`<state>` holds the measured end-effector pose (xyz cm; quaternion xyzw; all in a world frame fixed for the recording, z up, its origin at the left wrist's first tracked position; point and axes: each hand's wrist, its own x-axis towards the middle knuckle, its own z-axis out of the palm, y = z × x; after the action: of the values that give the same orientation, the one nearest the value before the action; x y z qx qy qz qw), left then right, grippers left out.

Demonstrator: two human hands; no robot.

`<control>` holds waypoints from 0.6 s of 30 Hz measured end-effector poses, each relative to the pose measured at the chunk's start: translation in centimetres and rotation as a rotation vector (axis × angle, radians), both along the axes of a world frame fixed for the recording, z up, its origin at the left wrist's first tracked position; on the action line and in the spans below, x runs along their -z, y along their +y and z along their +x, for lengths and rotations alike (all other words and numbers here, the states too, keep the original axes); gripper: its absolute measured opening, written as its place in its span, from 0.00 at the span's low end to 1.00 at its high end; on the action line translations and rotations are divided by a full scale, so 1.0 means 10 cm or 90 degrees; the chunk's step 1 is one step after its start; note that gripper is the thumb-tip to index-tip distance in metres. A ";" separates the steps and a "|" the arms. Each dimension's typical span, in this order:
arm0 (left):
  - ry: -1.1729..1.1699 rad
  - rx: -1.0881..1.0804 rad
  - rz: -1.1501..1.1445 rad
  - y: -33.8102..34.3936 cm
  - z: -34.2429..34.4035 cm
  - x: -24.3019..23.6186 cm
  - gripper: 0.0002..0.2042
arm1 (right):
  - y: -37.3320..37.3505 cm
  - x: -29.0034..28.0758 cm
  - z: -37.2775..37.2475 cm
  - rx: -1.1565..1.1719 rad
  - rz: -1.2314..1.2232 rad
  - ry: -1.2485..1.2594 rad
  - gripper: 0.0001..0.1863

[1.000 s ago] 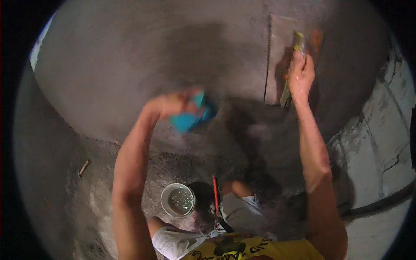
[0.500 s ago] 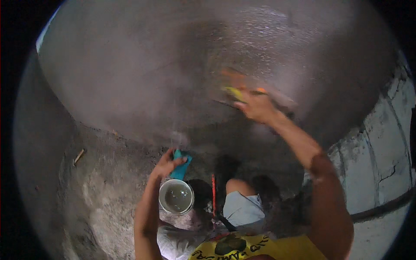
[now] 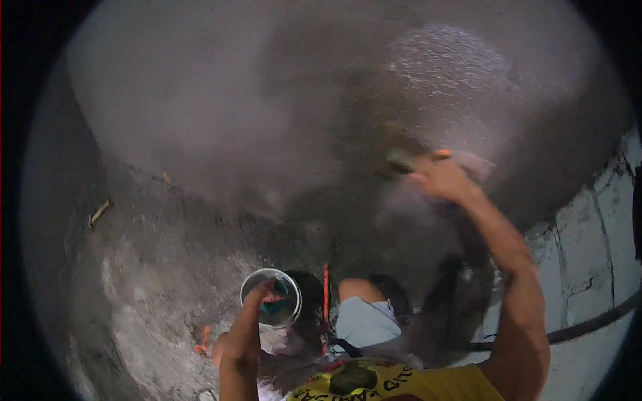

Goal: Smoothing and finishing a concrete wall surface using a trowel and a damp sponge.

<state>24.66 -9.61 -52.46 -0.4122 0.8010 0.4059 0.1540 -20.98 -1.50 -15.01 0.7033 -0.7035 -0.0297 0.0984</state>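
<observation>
My right hand (image 3: 447, 179) is closed on the grip of a hand float (image 3: 478, 164), a flat tool blurred by motion, with an orange spot beside the fingers. It lies against or just over the wet grey plaster (image 3: 321, 100); contact cannot be told. My left hand (image 3: 267, 292) reaches down inside a white bucket (image 3: 299, 301) of cloudy water. Its fingers hold a teal scoop-like piece (image 3: 282, 289), partly hidden by the hand and the rim. A glistening wet patch (image 3: 448, 60) shows on the plaster beyond the float.
An upright red rod (image 3: 326, 294) stands between the bucket and my knee (image 3: 364, 291). At the right are pale cracked blocks (image 3: 588, 247) and a dark hose-like line (image 3: 588, 325). A small stick-like tool (image 3: 99, 212) lies far left, and an orange item (image 3: 202, 339) near my left elbow.
My left hand has lowered the teal scoop-like piece from above the bucket into it. My right hand has moved the float rightward and nearer across the plaster. The view has shifted slightly.
</observation>
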 end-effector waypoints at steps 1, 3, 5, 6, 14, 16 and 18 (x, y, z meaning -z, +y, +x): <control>-0.031 0.026 0.021 0.00 -0.08 0.05 0.43 | 0.19 -0.35 -0.24 0.134 0.036 0.042 0.24; -0.037 -0.002 0.100 0.01 -0.09 0.16 0.40 | 0.25 -1.12 -0.41 -0.062 -0.253 0.217 0.20; 0.022 0.007 -0.012 0.02 0.58 0.72 0.40 | -0.34 -1.66 0.20 -0.073 -0.403 -0.007 0.19; 0.016 0.015 -0.011 0.10 0.61 0.82 0.40 | -0.67 -1.66 0.52 -0.121 -0.488 -0.112 0.19; -0.198 -0.013 -0.058 0.41 -0.18 0.28 0.44 | -0.14 0.20 -0.13 -0.063 0.010 0.071 0.24; -0.159 0.004 -0.056 0.41 -0.23 0.38 0.44 | 0.28 -0.19 -0.55 -0.085 -0.161 0.102 0.22; -0.140 -0.003 -0.074 0.27 -0.10 0.58 0.43 | 0.07 -1.03 -0.23 -0.038 -0.329 0.012 0.19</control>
<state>23.64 -6.91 -58.21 -0.4641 0.8007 0.3113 0.2159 -23.28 -0.81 -4.72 0.6749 -0.6655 0.1475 0.2826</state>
